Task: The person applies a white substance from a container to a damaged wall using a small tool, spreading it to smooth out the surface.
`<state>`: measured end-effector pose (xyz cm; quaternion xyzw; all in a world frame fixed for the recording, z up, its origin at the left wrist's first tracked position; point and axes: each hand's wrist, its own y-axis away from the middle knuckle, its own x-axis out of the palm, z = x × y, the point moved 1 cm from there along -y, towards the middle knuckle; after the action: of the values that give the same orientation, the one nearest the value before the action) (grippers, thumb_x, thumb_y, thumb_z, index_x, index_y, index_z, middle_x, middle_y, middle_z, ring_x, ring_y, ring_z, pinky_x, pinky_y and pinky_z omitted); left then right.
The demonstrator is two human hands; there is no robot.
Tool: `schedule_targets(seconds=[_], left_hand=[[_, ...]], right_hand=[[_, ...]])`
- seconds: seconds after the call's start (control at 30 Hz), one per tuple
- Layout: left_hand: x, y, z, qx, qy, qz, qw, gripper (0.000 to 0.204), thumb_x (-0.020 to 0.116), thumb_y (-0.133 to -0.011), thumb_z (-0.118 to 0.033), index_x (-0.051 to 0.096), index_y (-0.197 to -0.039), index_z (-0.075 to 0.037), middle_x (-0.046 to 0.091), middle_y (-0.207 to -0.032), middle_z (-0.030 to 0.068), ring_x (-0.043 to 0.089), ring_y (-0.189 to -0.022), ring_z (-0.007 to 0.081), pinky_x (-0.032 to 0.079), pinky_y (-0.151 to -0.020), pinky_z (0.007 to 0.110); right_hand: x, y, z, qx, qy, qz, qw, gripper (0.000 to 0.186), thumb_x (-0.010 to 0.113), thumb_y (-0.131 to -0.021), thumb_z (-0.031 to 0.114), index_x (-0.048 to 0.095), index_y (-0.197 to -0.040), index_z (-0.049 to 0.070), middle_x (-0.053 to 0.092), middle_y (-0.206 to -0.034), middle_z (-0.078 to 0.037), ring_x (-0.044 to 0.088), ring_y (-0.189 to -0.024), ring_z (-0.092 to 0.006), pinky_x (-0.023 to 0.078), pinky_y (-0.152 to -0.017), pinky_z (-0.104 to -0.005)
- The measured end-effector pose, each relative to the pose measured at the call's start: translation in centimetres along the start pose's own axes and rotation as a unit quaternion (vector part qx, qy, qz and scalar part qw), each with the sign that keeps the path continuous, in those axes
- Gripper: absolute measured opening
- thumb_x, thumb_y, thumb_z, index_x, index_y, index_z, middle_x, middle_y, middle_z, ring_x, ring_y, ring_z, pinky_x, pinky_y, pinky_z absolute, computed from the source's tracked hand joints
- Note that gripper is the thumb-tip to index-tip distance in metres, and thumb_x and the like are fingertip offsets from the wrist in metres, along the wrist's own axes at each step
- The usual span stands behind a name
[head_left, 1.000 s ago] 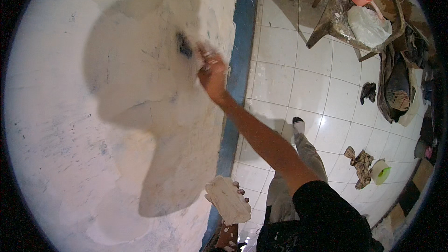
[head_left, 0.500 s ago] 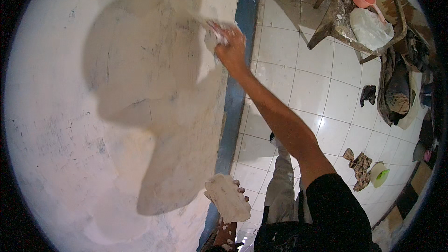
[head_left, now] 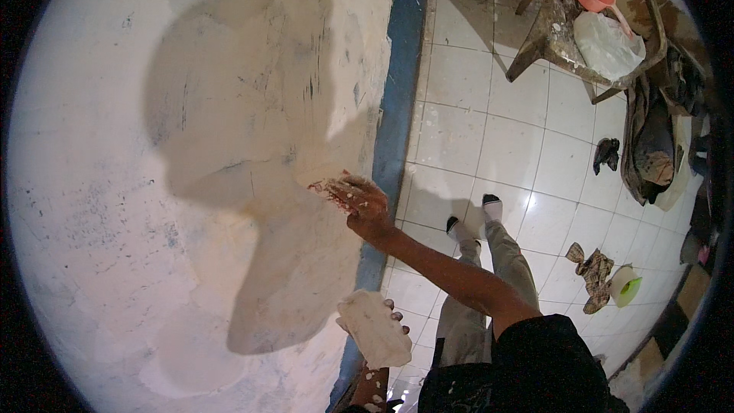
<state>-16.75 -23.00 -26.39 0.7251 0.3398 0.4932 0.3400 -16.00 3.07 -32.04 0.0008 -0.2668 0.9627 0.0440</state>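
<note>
The left hand [head_left: 397, 316] was closed around a whitish board [head_left: 375, 330], its fingertips curled over the right edge; the board sat in front of the lower part of the blue strip [head_left: 399, 92]. The right hand [head_left: 363, 206] overlapped the strip's left edge, its smeared fingers bunched together over the wall [head_left: 92, 206]; whether they gripped a thin tool, or touched the surface, I could not tell. Left of the strip, the wall showed dark scratches [head_left: 312, 88] and a broad shadow [head_left: 245, 92].

The likeliest trouble lay with the board: part of it hung above the floor [head_left: 512, 99] right of the strip, so a tipped wrist or slack fingertips could have dropped it there. The shadow covered much of the wall just left of the strip and could have hidden uneven spots. Too hard a press might have chipped the ragged edge along the strip, and a rightward slip could have smeared the strip itself. The feet [head_left: 492, 206], right of the strip, might have skidded on a wet tile.
</note>
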Motion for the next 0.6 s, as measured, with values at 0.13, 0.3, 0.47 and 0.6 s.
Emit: schedule_targets(seconds=[0.13, 0.3, 0.47, 0.6], left_hand=[[-1.2, -0.3, -0.3, -0.033, 0.083, 0.082, 0.993, 0.092, 0.047, -0.056, -0.079, 0.04, -0.113, -0.007, 0.048, -0.101, 0.0124, 0.052, -0.083, 0.0306, 0.044, -0.064, 0.052], [-1.3, -0.3, 0.0, -0.049, 0.085, 0.068, 0.993, 0.091, 0.051, -0.056, -0.076, 0.041, -0.114, -0.007, 0.047, -0.104, 0.0123, 0.051, -0.087, 0.0312, 0.044, -0.068, 0.053], [-3.1, 0.1, -0.2, -0.041, 0.092, 0.081, 0.992, 0.09, 0.051, -0.057, -0.076, 0.041, -0.114, -0.008, 0.047, -0.105, 0.0117, 0.051, -0.088, 0.0307, 0.044, -0.069, 0.052], [-3.7, -0.5, -0.5, -0.052, 0.084, 0.073, 0.992, 0.09, 0.053, -0.056, -0.075, 0.04, -0.115, -0.008, 0.047, -0.107, 0.0117, 0.05, -0.09, 0.031, 0.043, -0.07, 0.053]], right_hand=[[-0.7, -7.1, -0.3, -0.049, 0.103, -0.056, 0.992, 0.05, 0.054, -0.063, -0.007, 0.053, -0.11, 0.008, 0.057, -0.106, -0.008, 0.054, -0.098, -0.027, 0.045, -0.081, -0.0351], [3.2, -7.1, 1.0, -0.052, 0.166, -0.083, 0.981, 0.05, 0.06, -0.064, 0.001, 0.048, -0.112, 0.005, 0.052, -0.11, -0.013, 0.051, -0.099, -0.0291, 0.044, -0.076, -0.0383], [0.9, -0.7, 3.1, -0.032, -0.007, 0.045, 0.998, 0.051, 0.057, -0.064, -0.008, 0.053, -0.111, 0.01, 0.053, -0.113, -0.012, 0.05, -0.107, -0.0279, 0.045, -0.085, -0.0392], [-0.6, -5.4, -0.4, 0.057, -0.027, 0.031, 0.997, 0.038, 0.056, -0.069, 0.002, 0.057, -0.105, 0.013, 0.059, -0.101, -0.006, 0.056, -0.093, -0.0259, 0.044, -0.079, -0.0383]])
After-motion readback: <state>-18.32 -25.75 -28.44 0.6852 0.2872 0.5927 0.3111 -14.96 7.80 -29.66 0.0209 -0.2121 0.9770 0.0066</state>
